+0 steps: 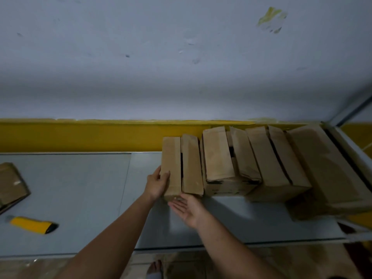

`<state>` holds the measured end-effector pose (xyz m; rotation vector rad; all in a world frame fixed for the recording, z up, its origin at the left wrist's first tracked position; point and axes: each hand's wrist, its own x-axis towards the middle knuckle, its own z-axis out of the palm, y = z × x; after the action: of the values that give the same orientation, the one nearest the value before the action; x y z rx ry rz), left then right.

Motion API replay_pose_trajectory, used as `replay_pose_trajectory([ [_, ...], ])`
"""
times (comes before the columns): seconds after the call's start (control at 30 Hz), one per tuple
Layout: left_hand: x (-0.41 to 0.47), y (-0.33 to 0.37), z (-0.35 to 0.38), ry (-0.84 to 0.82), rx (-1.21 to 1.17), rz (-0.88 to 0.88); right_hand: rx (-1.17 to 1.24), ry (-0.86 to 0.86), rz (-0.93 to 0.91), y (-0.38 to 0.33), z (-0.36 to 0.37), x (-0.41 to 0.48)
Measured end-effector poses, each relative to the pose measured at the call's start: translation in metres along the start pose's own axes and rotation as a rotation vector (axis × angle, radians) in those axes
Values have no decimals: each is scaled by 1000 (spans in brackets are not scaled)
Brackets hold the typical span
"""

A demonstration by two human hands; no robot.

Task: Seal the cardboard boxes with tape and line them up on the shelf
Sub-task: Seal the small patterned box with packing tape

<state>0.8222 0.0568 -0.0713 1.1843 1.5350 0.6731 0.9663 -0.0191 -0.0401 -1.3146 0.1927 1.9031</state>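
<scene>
Several brown cardboard boxes stand in a row at the back right of the grey shelf (80, 188). The leftmost, a narrow box (172, 158), has its top flaps closed with a dark gap between them. My left hand (157, 184) holds this box at its left front corner, thumb on top and fingers down its side. My right hand (188, 208) lies open, palm up, just in front of the box's near face, fingertips close to its bottom edge. To its right stand a box with loose flaps (219, 158), another box (267, 162) and a large box (326, 164).
A yellow utility knife (33, 225) lies near the shelf's front left. A piece of cardboard (10, 184) sits at the far left edge. A yellow wall band (80, 135) runs behind the shelf. A metal upright (352, 109) stands at the right. A foot (155, 268) shows on the floor below.
</scene>
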Motion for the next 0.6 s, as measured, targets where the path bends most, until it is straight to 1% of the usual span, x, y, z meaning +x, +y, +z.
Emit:
replay_pose_trajectory([
  [0.07, 0, -1, 1, 6, 17, -27, -60, -29, 8, 6, 1, -2],
  [0.13, -4, 5, -4, 12, 37, -86, -182, -52, 16, 14, 5, -10],
  [0.17, -6, 9, -10, 13, 62, -95, -300, -56, 12, 18, 8, -16],
  [0.2, -10, 14, -17, 15, 116, -70, -467, -56, -23, 20, 12, -24],
  [0.23, -16, 18, -27, 27, 194, -29, -669, -61, -98, 20, 17, -33],
  [0.3, -38, 27, -53, 96, 357, 68, -1065, -102, -359, 16, 27, -44],
  [0.33, -54, 29, -70, 147, 430, 110, -1203, -145, -495, 13, 34, -48],
  [0.4, -90, 29, -107, 268, 585, 159, -1382, -233, -710, 12, 54, -59],
  [0.5, -158, 14, -163, 409, 790, 124, -1636, -396, -904, 32, 93, -73],
  [0.6, -230, -15, -214, 543, 882, 1, -1910, -579, -1038, 72, 136, -89],
])
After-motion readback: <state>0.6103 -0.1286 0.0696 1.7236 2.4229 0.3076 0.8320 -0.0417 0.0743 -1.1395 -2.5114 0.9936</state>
